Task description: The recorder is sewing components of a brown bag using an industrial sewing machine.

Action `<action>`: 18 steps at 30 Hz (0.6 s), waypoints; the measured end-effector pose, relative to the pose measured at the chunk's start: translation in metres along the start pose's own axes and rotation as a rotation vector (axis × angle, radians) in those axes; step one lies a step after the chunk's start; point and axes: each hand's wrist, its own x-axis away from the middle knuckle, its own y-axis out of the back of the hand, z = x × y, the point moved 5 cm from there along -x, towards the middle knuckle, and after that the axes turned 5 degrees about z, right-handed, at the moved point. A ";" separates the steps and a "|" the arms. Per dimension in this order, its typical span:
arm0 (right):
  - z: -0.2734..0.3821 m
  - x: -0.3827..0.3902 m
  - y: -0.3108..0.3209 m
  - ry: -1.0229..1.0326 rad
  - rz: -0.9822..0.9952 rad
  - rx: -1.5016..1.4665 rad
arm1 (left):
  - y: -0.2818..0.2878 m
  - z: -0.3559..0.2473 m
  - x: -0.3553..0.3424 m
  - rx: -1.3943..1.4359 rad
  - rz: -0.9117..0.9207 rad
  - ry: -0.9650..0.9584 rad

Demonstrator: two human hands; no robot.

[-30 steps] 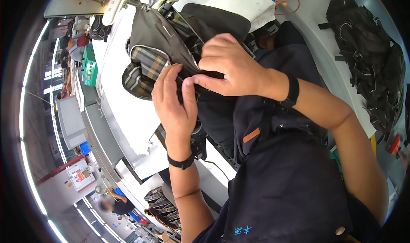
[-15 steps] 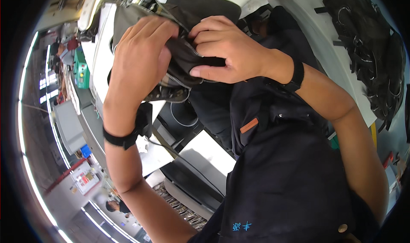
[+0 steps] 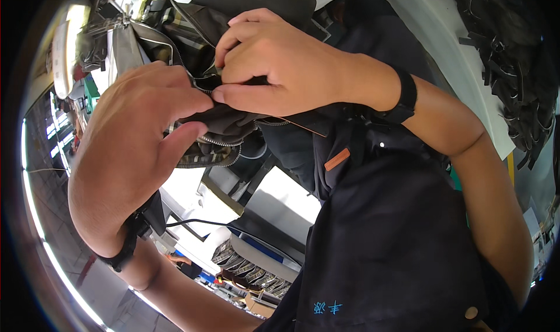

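Note:
A dark brown fabric bag (image 3: 233, 122) with open metal zippers (image 3: 224, 142) is bunched between my two hands at the top of the view. Plaid lining (image 3: 198, 157) shows at its lower edge and again near the far zipper. My left hand (image 3: 137, 128) has its fingers curled over the bag's left edge, with the thumb a little apart. From the right, my right hand (image 3: 280, 64) pinches the fabric beside the zipper, thumb close to the left fingertips. What lies under the curled fingers is hidden.
Black straps and bag pieces (image 3: 501, 69) lie heaped at the far right beside a white work surface (image 3: 449, 78). Metal machine parts (image 3: 122, 20) stand at the upper left. Plaid pieces (image 3: 251, 268) are stacked below. A black apron (image 3: 391, 239) covers my front.
My left hand has moved left and down, its wrist bending more. My right hand has shifted left, close to the left fingers. More of the zipper and lining shows at the upper left.

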 end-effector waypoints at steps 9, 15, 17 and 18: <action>-0.013 0.004 0.021 -0.352 0.416 0.088 | -0.002 0.017 -0.041 -0.050 -0.058 0.021; -0.002 -0.008 0.023 -0.153 0.175 0.047 | 0.013 0.022 -0.032 0.050 -0.096 -0.019; -0.001 -0.004 0.016 -0.162 0.206 -0.025 | 0.006 0.014 -0.023 -0.031 -0.211 0.076; 0.000 -0.002 0.014 -0.172 0.176 -0.084 | 0.007 0.004 -0.014 -0.093 -0.345 0.129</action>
